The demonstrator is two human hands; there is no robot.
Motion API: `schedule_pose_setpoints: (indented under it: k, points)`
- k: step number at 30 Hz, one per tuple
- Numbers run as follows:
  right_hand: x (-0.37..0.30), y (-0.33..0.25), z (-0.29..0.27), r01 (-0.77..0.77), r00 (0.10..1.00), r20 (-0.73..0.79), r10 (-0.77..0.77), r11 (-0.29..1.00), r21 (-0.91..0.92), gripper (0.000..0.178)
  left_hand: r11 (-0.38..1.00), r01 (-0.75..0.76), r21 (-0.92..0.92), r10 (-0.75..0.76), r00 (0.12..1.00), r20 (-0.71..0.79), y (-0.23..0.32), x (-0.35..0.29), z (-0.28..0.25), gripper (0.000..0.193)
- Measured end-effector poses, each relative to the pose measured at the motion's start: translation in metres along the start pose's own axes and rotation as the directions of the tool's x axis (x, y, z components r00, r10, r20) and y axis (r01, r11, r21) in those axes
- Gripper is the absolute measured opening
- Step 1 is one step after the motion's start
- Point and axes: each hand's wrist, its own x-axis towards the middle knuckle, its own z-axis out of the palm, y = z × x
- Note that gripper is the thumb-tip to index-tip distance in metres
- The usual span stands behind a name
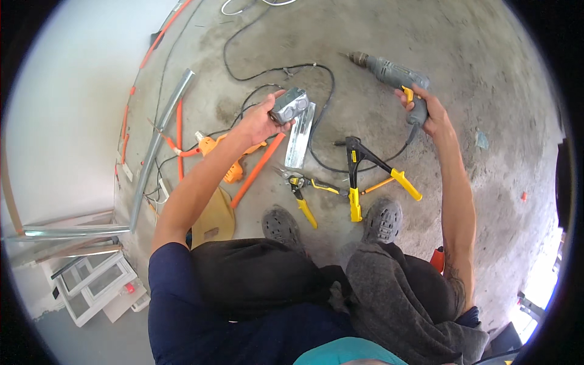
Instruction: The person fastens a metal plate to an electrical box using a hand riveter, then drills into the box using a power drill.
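My left hand is closed around a metal electrical box with round knockouts, held up over the floor. Out to the right, my right hand grips the handle of a grey corded power drill, fingers at its yellow trigger. The drill's chuck points to the far left, and its black cord loops across the concrete. Below the box lies a flat piece of metal stud. Nearer to my feet are a black and yellow hand riveter and snips with yellow handles.
An orange power tool lies left of my feet beside a length of orange conduit. A long metal profile leans along the left wall. White framed pieces are stacked at lower left. A yellow cap-like item rests by my left leg.
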Motion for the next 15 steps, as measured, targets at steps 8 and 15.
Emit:
schedule_pose_setpoints:
  k: [8, 15]
  points:
    - [-0.002, 0.023, 0.031, 0.037, 0.987, -0.157, -0.024, 0.996, 0.078, 0.048, 0.998, 0.022, -0.061, -0.018, 0.998, 0.059, 0.004, 0.012, -0.009, 0.069]
    - [-0.054, 0.018, 0.075, 0.228, 0.930, -0.154, -0.333, 0.853, -0.469, 0.041, 0.997, -0.072, -0.008, 0.072, 0.997, -0.039, 0.010, 0.013, 0.007, 0.077]
